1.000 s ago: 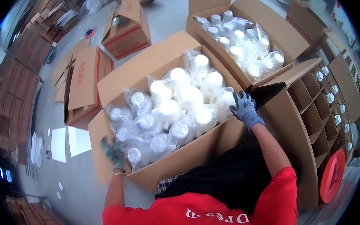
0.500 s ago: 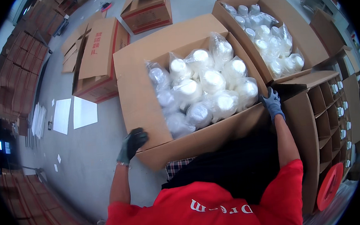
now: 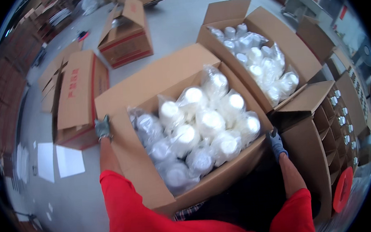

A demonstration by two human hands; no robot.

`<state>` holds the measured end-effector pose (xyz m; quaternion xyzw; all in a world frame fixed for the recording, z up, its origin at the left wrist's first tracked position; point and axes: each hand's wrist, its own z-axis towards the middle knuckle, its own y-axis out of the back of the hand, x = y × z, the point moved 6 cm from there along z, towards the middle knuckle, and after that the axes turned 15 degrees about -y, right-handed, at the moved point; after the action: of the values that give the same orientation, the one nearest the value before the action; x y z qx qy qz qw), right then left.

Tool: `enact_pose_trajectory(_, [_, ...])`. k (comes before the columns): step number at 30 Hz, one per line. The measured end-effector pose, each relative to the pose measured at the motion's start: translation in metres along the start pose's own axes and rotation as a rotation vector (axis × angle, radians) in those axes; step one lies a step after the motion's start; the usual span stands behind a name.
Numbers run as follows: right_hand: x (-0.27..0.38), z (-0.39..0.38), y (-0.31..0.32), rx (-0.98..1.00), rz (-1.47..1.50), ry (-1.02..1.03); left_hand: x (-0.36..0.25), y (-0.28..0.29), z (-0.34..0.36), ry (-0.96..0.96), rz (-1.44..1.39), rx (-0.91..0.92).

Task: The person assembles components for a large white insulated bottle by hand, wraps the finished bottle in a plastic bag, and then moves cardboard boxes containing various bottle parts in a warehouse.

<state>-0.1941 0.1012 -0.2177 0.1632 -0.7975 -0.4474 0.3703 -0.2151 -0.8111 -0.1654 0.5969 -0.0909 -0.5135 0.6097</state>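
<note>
Cardboard fills the middle of the view: a large open carton (image 3: 152, 130) packed with white plastic containers (image 3: 203, 132) wrapped in clear bags, held against the person's body. The left hand (image 3: 103, 128), in a grey glove, sits at the carton's 9 o'clock side, fingers curled together over the edge of the outer flap. The right hand (image 3: 276, 142), in a blue-grey glove, presses the carton's corner at 4 o'clock; its fingers lie against the cardboard, though whether they hook under the edge cannot be told. Both forearms come up from red sleeves (image 3: 131, 204) at the bottom.

At 1 o'clock from the held carton, just beside it, stands a second open carton (image 3: 273, 29) holding more bagged white containers. At 3 o'clock is a cardboard rack with dividers (image 3: 321, 120), and a red round object (image 3: 342, 190) lies near its lower end. At 9 o'clock a closed box with red tape (image 3: 78, 97) rests on the grey floor (image 3: 176, 27); another open box (image 3: 125, 34) stands at 11 o'clock. White sheets (image 3: 56, 160) lie on the floor at 8 o'clock.
</note>
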Motion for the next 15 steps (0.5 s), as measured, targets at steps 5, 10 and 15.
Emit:
enact_pose_trajectory(5, [0.001, 0.013, -0.016, 0.203, 0.623, -0.105, 0.001, -0.001, -0.006, 0.055, -0.755, -0.005])
enact_pose_trajectory(10, [0.031, 0.001, -0.013, 0.224, 0.567, -0.046, -0.014, 0.051, -0.032, -0.047, -0.934, -0.241])
enact_pose_trajectory(15, [0.11, -0.058, 0.0, 0.211, 0.258, 0.08, 0.074, 0.085, -0.057, -0.051, -0.885, -0.252])
